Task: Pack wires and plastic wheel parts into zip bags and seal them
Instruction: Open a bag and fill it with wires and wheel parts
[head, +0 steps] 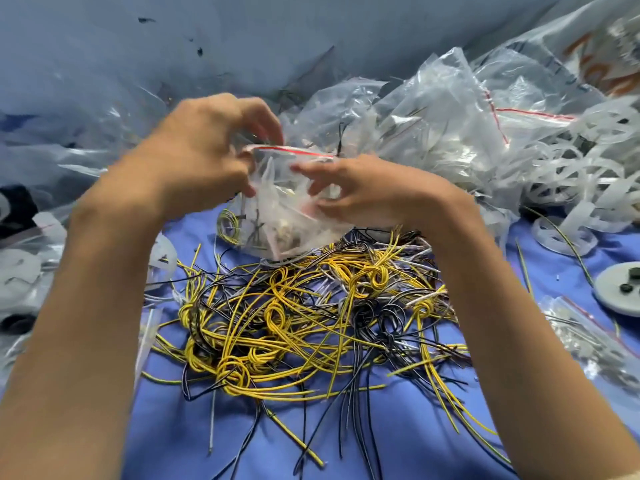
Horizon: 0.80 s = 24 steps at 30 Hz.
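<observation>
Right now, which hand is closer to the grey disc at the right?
Right. The right hand holds the zip bag left of the grey disc; the left hand grips the bag's other side, farther off.

Orange lettering on large plastic bag [571, 29], too blurred to read

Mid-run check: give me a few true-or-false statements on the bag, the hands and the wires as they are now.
1. The left hand and the right hand both hold the zip bag. True.
2. The zip bag is empty. False: wires and pale parts show inside it.
3. The wire pile lies on the blue cloth, nearer the person than the bag. True.
4. Every wire in the pile is red. False: they are yellow, black and white.
5. A grey disc lies at the right edge. True.
</observation>
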Available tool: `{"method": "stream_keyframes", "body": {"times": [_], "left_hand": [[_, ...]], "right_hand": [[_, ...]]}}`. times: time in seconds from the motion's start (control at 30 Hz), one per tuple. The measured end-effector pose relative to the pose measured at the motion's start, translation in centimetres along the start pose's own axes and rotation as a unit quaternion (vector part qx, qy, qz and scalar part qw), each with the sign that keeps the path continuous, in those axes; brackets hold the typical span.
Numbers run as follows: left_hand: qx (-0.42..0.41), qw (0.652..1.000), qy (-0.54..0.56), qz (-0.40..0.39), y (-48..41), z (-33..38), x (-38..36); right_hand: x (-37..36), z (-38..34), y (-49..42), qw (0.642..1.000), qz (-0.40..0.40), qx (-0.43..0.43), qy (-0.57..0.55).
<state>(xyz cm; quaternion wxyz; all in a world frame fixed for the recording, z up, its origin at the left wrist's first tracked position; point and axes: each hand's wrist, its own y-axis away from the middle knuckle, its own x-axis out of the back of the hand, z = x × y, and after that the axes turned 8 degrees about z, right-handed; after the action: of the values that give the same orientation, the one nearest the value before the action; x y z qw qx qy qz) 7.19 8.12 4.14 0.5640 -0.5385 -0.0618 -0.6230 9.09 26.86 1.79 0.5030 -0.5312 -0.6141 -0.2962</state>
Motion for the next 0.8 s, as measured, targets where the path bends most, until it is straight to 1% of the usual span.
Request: {"method": "stream_keyframes", "body": {"times": [0.07,0.13,0.2,0.27,0.33,0.37,0.43,0.5,0.57,0.63,0.67,0.7,0.73,0.77,0.8], "left_hand": [[-0.025,0.999,0.027,-0.029,0.2,0.2,0.0],[-0.064,0.997,0.028,-0.042,0.3,0.6,0.3],[-0.094,0.993,0.026,-0.071,0.4,0.7,0.3],[-0.091,0.989,0.012,-0.112,0.6,0.9,0.0],[-0.075,0.984,-0.040,-0.157,0.8,0.8,-0.7],[-0.071,0.980,-0.067,-0.174,0.9,0.7,-1.0],[-0.064,0.974,-0.098,-0.192,1.1,1.2,-1.5],[-0.058,0.975,-0.130,-0.169,1.1,1.0,-1.8],[-0.043,0.974,-0.164,-0.151,0.9,0.3,-1.8],[-0.020,0.977,-0.170,-0.130,0.8,-0.4,-1.3],[-0.001,0.982,-0.155,-0.105,0.8,-0.5,-0.9],[0.017,0.991,-0.124,-0.056,0.7,-0.4,-0.5],[0.024,0.995,-0.094,0.023,0.7,-0.2,-0.1],[0.017,0.991,-0.081,0.107,0.5,-0.2,0.2],[0.006,0.982,-0.085,0.170,0.3,-0.2,0.5]], "right_hand": [[0.7,0.8,0.6,1.000,0.003,-0.015,-0.005],[1.3,1.3,0.9,0.999,0.030,-0.026,-0.037],[1.6,1.7,0.9,0.995,0.066,-0.020,-0.072],[1.7,2.2,0.8,0.989,0.120,-0.006,-0.080],[1.9,2.8,0.6,0.983,0.175,0.001,-0.054],[2.0,3.0,0.6,0.981,0.190,-0.004,-0.034],[1.9,3.6,0.5,0.982,0.190,-0.022,0.003],[1.5,4.0,0.4,0.985,0.166,-0.026,0.026],[1.2,4.1,0.5,0.989,0.141,-0.033,0.014],[1.1,3.9,0.5,0.988,0.142,-0.057,-0.025],[1.0,3.6,0.5,0.983,0.151,-0.072,-0.069],[0.8,3.1,0.4,0.974,0.165,-0.088,-0.130],[0.9,2.4,0.3,0.958,0.184,-0.099,-0.199],[1.0,1.7,0.2,0.939,0.202,-0.101,-0.258],[1.2,1.2,0.0,0.929,0.218,-0.095,-0.284]]}}
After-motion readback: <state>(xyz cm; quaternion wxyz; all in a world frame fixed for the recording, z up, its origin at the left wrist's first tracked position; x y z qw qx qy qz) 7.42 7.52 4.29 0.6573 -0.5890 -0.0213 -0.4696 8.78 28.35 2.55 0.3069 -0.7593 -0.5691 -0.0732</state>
